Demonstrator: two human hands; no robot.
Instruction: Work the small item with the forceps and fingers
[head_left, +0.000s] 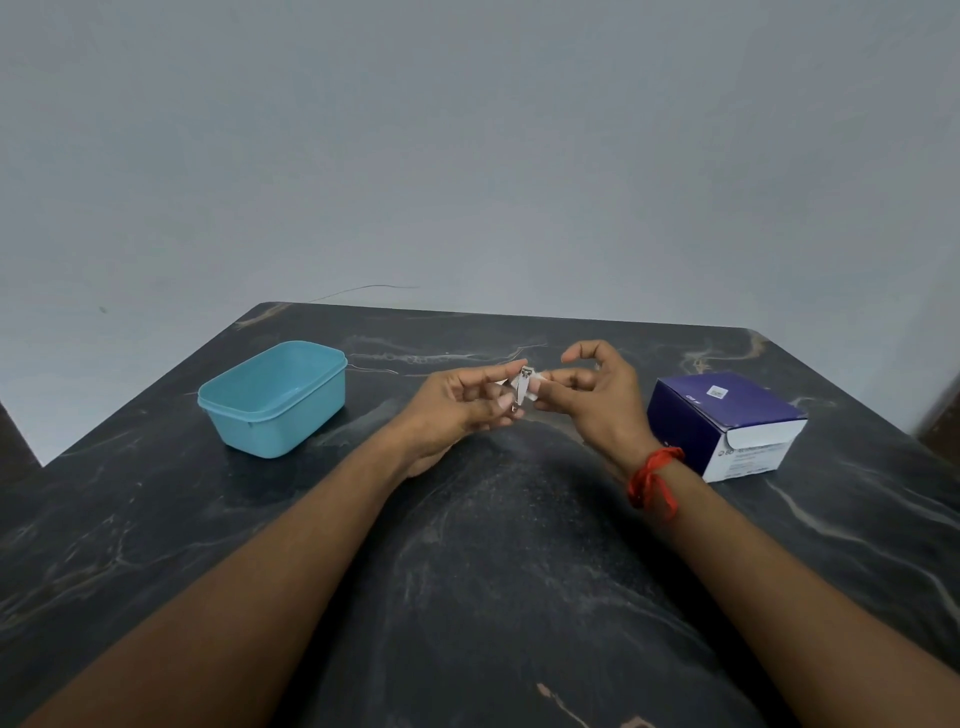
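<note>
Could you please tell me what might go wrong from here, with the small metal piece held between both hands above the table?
The small metal clipper is pinched only by fingertips of the left hand and right hand, so it could slip and drop onto the dark table. The white scrap beside it looks loosely held and might fall away. It is held in mid-air, well apart from the blue tub, so anything dropped would likely miss it.

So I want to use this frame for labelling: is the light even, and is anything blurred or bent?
Head view: soft, even light with no hard shadows; faint sheen on the dark table. The wide lens bows the table edges. The small packet pinched between left hand and right hand is too soft for detail; print on the box is unreadable.
</note>
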